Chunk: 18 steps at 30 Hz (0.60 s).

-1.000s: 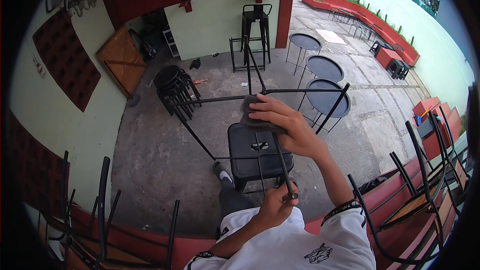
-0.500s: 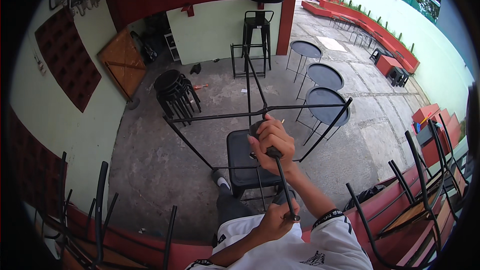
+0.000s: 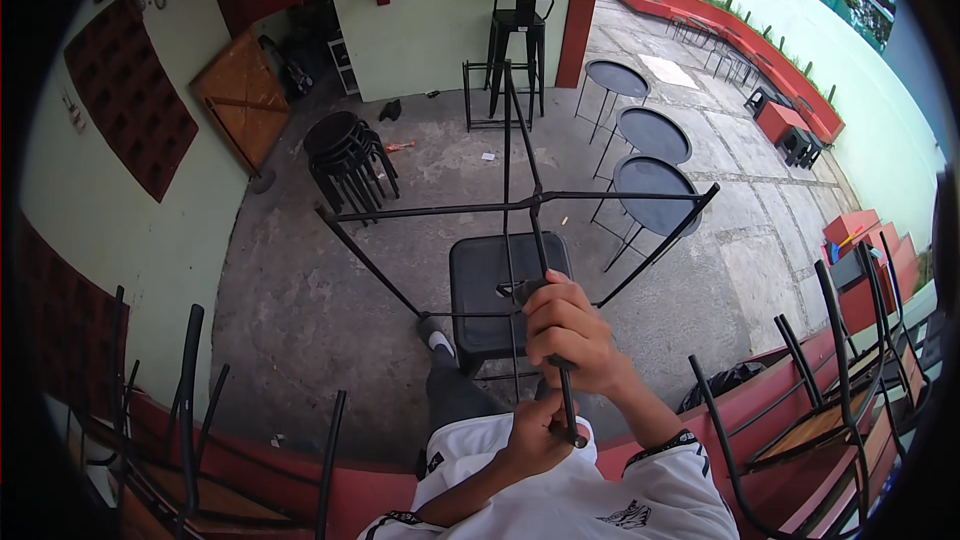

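Metal frame [image 3: 537,200]: over black stool [image 3: 478,275], past its side edges; probably stiff, light; hold by bars
Left hand [image 3: 541,432]: clamped on near bar end
Right hand [image 3: 575,335]: closed on dark pad [image 3: 530,290] round same bar

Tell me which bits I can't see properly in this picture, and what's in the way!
All in the head view:
Dark pad: mostly covered by the right hand, so its full shape is hidden.
Black metal frame: parts of one leg are hidden by the right hand and left hand.
Orange thing on the floor: too small to identify.
Black tube legs, lower left: cut off by the picture's edge.
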### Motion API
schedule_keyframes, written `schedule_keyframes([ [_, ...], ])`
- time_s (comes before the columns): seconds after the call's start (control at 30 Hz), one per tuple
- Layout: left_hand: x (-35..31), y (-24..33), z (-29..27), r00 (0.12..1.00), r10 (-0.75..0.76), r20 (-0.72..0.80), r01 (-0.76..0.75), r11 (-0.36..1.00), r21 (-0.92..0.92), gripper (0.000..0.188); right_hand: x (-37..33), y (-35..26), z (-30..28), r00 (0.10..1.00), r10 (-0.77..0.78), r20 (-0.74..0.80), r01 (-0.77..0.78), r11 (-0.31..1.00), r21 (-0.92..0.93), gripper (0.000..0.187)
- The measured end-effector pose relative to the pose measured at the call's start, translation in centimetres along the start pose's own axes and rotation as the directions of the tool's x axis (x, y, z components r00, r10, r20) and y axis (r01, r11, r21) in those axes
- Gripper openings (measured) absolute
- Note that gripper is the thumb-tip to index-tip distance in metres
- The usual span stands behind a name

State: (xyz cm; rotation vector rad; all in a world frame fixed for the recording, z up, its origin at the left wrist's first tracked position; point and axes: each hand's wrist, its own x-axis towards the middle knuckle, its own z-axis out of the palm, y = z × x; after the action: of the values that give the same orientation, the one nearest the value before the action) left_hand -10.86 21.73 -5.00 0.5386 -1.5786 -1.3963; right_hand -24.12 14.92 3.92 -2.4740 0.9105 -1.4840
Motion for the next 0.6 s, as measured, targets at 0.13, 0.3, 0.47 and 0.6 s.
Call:
schedule_keyframes([
  [0.13,0.6,0.5,0.5,0.979,0.005,-0.203,-0.057,0.966,-0.253,0.033,-0.1,-1.7,-1.1,0.986,0.030,0.163,-0.023,0.999,-0.047,0.018],
  [0.3,0.5,0.4,1.0,0.931,0.120,-0.345,-0.221,0.937,-0.270,0.034,0.7,-4.1,-2.4,0.949,0.048,0.311,-0.016,0.994,-0.104,0.031],
  [0.47,0.8,-0.3,1.4,0.846,0.213,-0.489,-0.316,0.939,-0.137,0.039,1.1,-5.3,-3.6,0.879,0.027,0.475,0.000,0.998,-0.057,0.039],
  [0.6,1.2,0.6,0.1,0.902,0.288,-0.322,-0.314,0.949,-0.031,0.035,1.1,-7.0,-4.4,0.807,0.071,0.586,-0.032,0.997,-0.077,0.040],
])
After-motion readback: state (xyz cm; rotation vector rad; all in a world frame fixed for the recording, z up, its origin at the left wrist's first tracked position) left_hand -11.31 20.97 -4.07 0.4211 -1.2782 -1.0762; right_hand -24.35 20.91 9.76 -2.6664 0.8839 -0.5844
